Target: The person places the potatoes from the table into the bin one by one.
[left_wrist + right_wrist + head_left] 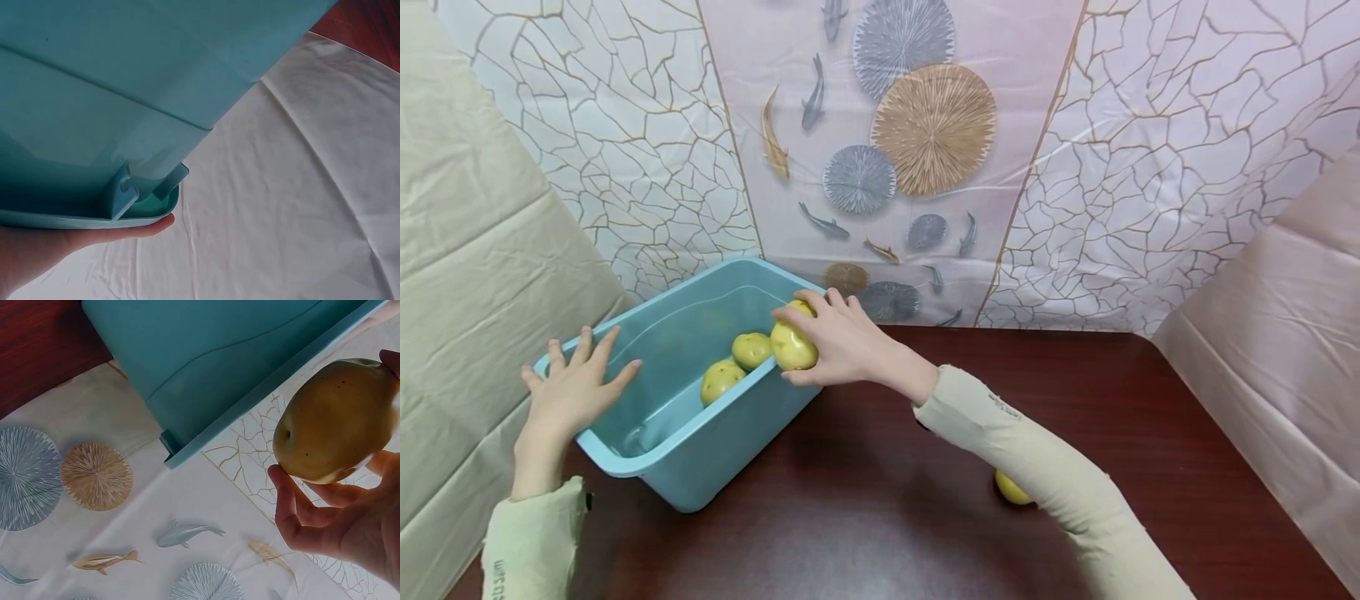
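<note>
The right hand [842,346] is gripping a yellow-green potato [793,343], fingers and thumb curled around it, and is holding it right over the near long rim of the teal plastic tub [715,450], so the potato is sitting at the edge and not yet down inside. The right wrist view is showing the same grip from below: the potato [337,422] is cradled by the curled fingers [294,509], with the tub's outer wall [206,369] just beside it. The left hand [576,392] is resting against the tub's short end at the rim, fingers spread and fairly straight, bracing rather than clutching; the left wrist view is showing a fingertip [153,226] lying under the tub's lip [94,219], so the hand is steadying the tub without curling round it. Two potatoes are already lying on the tub floor, one [752,350] just beside the held potato and another [722,380] a little nearer the left hand. One more yellow piece [1011,490] is lying on the dark red table [1150,433], half hidden under the right sleeve [1037,450], well apart from the tub. Judging from this, the loading looks more than half done: two are in, a third is going over the rim, and at least one is waiting on the table.
</note>
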`<act>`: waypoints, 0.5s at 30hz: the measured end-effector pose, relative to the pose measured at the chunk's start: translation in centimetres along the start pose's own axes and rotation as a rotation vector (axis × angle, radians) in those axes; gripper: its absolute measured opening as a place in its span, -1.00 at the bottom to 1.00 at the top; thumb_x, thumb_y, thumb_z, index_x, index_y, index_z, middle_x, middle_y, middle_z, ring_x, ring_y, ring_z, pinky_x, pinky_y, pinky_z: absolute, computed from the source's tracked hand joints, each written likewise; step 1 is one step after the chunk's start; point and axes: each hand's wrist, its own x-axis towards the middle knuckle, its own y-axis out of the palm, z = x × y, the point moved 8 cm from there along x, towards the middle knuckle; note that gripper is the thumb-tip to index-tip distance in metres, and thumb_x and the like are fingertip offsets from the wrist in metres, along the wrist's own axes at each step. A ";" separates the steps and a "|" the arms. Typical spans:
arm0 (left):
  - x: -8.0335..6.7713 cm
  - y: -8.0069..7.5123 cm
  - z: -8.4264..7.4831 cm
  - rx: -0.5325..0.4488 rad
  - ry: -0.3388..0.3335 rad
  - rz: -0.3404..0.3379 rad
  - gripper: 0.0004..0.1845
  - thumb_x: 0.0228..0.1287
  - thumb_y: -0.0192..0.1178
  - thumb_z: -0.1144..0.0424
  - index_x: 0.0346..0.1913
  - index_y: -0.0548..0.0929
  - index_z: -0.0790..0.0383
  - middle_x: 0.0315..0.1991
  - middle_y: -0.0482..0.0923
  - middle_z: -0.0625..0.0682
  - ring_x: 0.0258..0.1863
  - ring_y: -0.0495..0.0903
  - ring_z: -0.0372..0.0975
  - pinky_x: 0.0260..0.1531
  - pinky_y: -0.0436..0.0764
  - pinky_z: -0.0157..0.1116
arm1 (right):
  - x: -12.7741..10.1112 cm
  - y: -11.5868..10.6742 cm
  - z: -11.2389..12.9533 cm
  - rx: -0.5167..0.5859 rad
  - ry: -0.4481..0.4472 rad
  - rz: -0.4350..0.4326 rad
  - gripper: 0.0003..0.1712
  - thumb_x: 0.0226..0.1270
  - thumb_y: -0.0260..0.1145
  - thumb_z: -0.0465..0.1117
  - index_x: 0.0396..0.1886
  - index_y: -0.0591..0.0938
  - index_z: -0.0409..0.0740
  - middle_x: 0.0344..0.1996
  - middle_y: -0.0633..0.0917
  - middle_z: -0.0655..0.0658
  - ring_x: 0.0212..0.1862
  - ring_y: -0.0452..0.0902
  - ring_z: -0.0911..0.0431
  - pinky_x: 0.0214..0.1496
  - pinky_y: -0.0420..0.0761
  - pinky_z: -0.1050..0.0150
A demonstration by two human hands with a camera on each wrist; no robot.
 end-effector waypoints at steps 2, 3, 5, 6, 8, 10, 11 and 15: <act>0.0 0.0 0.0 0.002 -0.003 0.001 -0.15 0.26 -0.33 -0.29 0.39 -0.17 0.27 0.30 -0.33 0.53 0.17 -0.41 0.52 -0.10 -0.33 0.49 | 0.3 0.0 0.1 0.000 0.005 0.007 -0.22 -0.06 0.18 0.33 0.21 0.29 0.25 0.18 0.32 -0.06 -0.01 0.27 0.05 -0.23 0.31 0.23; 0.0 0.0 0.0 0.003 -0.005 0.001 -0.15 0.26 -0.33 -0.29 0.39 -0.17 0.27 0.30 -0.33 0.54 0.17 -0.41 0.52 -0.10 -0.33 0.49 | 0.4 0.0 0.2 0.002 0.006 0.010 -0.22 -0.06 0.18 0.33 0.21 0.29 0.25 0.19 0.32 -0.06 -0.01 0.27 0.05 -0.23 0.30 0.23; 0.0 0.0 0.0 0.003 -0.007 0.004 -0.14 0.26 -0.33 -0.29 0.39 -0.18 0.27 0.30 -0.33 0.54 0.17 -0.42 0.52 -0.10 -0.33 0.49 | 0.7 0.0 0.4 0.000 0.004 0.012 -0.22 -0.06 0.18 0.33 0.21 0.28 0.25 0.19 0.31 -0.06 -0.03 0.27 0.05 -0.24 0.30 0.23; -0.1 0.0 0.0 0.003 -0.008 0.005 -0.14 0.26 -0.33 -0.29 0.39 -0.18 0.27 0.30 -0.32 0.54 0.17 -0.41 0.52 -0.10 -0.33 0.49 | 0.8 0.0 0.4 -0.001 0.003 0.013 -0.22 -0.06 0.18 0.33 0.21 0.28 0.25 0.19 0.31 -0.06 -0.03 0.27 0.05 -0.24 0.29 0.23; -0.1 0.0 0.0 0.002 -0.007 0.006 -0.14 0.26 -0.33 -0.29 0.39 -0.18 0.27 0.30 -0.33 0.54 0.17 -0.42 0.52 -0.10 -0.33 0.49 | 1.0 0.0 0.7 -0.004 0.000 0.011 -0.22 -0.06 0.18 0.33 0.21 0.28 0.24 0.18 0.31 -0.07 -0.04 0.27 0.05 -0.24 0.30 0.22; -0.1 0.0 -0.1 0.003 -0.007 0.004 -0.14 0.25 -0.33 -0.29 0.39 -0.17 0.27 0.30 -0.32 0.54 0.17 -0.42 0.52 -0.10 -0.33 0.49 | 1.2 0.1 0.8 -0.008 -0.002 0.010 -0.21 -0.06 0.18 0.33 0.22 0.28 0.23 0.18 0.31 -0.07 -0.04 0.27 0.04 -0.24 0.31 0.21; -0.1 0.0 -0.1 0.002 -0.006 0.003 -0.14 0.25 -0.33 -0.30 0.38 -0.17 0.27 0.30 -0.32 0.54 0.17 -0.42 0.52 -0.10 -0.33 0.49 | 1.3 0.1 0.9 -0.005 -0.002 0.009 -0.21 -0.06 0.18 0.32 0.22 0.28 0.23 0.18 0.31 -0.08 -0.05 0.27 0.04 -0.24 0.31 0.21; 0.0 0.0 -0.1 -0.002 -0.011 -0.005 -0.14 0.25 -0.33 -0.30 0.38 -0.15 0.28 0.30 -0.29 0.54 0.18 -0.41 0.51 -0.09 -0.33 0.49 | 1.7 0.1 1.1 0.002 0.000 0.009 -0.21 -0.07 0.19 0.31 0.22 0.28 0.22 0.17 0.31 -0.09 -0.04 0.27 0.02 -0.22 0.32 0.17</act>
